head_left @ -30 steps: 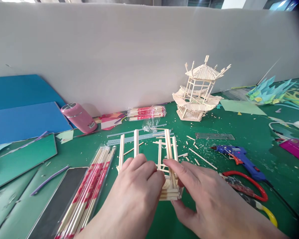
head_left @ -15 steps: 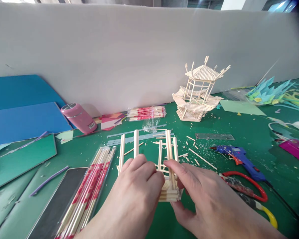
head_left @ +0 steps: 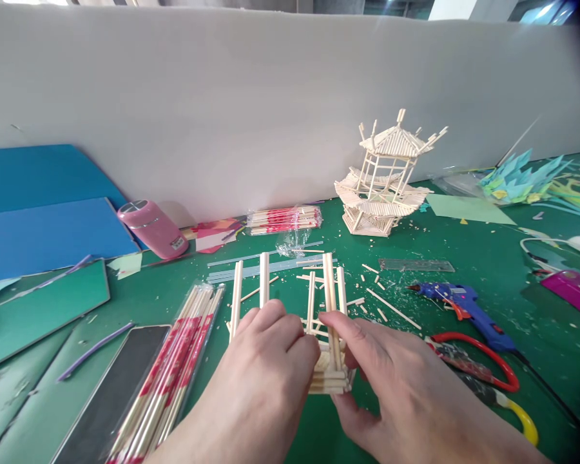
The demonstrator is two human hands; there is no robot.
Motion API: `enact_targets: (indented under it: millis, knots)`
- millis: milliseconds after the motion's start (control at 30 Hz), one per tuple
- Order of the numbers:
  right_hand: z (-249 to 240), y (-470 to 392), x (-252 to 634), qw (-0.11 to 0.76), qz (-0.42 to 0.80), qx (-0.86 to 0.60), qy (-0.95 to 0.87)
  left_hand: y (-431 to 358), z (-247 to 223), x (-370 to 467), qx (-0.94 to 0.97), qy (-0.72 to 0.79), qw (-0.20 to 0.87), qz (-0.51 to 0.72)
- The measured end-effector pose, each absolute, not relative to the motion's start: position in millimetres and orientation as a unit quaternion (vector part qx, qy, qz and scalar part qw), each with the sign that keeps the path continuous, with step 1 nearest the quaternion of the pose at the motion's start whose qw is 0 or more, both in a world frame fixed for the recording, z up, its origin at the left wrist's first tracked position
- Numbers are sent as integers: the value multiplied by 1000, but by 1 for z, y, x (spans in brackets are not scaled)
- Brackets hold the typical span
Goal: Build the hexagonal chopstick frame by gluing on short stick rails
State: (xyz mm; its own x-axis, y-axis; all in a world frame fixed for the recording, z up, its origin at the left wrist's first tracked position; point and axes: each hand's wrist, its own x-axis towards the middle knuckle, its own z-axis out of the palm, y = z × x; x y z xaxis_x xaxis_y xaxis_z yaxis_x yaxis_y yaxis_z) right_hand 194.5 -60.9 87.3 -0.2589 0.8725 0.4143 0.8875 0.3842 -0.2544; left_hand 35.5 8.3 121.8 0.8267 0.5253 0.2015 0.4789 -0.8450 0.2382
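Green tabletop [head_left: 502,251] spreads under everything. Pale wooden-stick pavilion [head_left: 396,143] stands at two o'clock. Unfinished pale wooden-stick frame [head_left: 327,384] sits at six o'clock, between our hands: right hand [head_left: 401,386] grasps its near right corner, index against post; left hand [head_left: 265,367] curls over left side, fingertips hidden, grip unclear. Blue glue gun [head_left: 473,310], four o'clock.

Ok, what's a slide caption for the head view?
Left hand and right hand at a wooden-stick frame, stick pagoda behind, glue gun at right.
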Motion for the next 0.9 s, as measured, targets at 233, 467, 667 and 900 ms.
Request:
enact_targets:
  millis: [233, 467, 667, 900]
  knots:
    - [86, -63, 195, 254, -15, -555, -792, 8, 121, 33, 956, 251, 94, 119]
    - [88, -61, 193, 245, -12, -557, -793, 8, 122, 33, 957, 252, 74, 120]
    - [87, -63, 194, 241, -1, -556, -795, 8, 120, 34, 960, 241, 64, 130]
    - [87, -63, 194, 245, 4, -562, -790, 10, 123, 36, 961, 233, 54, 140]
